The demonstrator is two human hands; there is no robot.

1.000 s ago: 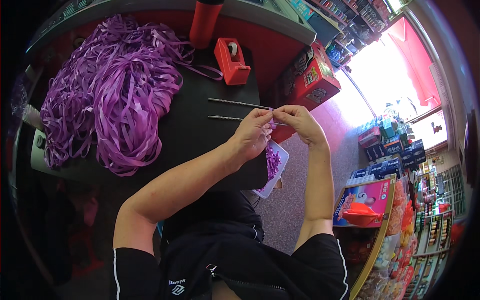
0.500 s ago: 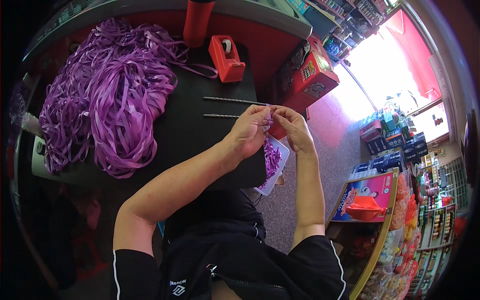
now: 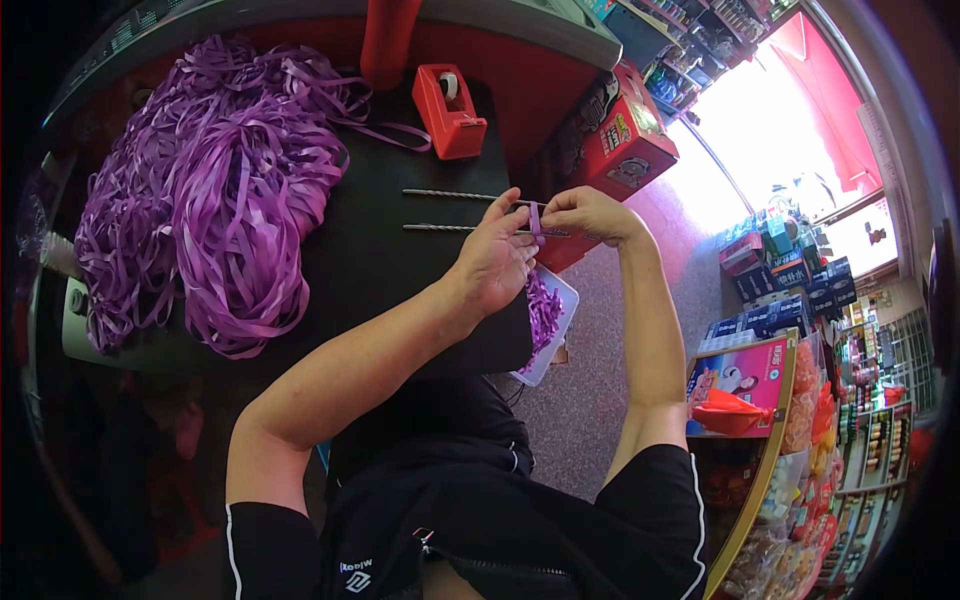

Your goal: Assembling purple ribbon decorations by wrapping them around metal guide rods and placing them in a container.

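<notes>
Two thin twisted metal rods [image 3: 440,194] jut side by side over the right edge of a black tabletop. A short piece of purple ribbon [image 3: 535,222] is looped around them near their right ends. My left hand [image 3: 495,255] is beside this loop, palm showing, thumb raised and fingers apart, with fingertips close to the ribbon. Just right of the loop, my right hand [image 3: 592,214] has thumb and fingers pinched together by the rod ends; what lies between them is hidden. Below, a white plastic tub [image 3: 562,330] holds many small purple ribbon pieces [image 3: 543,310].
A big heap of purple ribbon [image 3: 245,200] covers the left of the black tabletop [image 3: 375,290]. Behind stand a red tape dispenser [image 3: 455,125] and a red cylinder [image 3: 388,45]. A red carton [image 3: 630,150] is beyond the rods; a display case [image 3: 745,390] stands at right.
Both hands were together pinching at the ribbon on the rods. My left fingers have since spread, and my right hand has turned, its wrist and forearm shifting right and up.
</notes>
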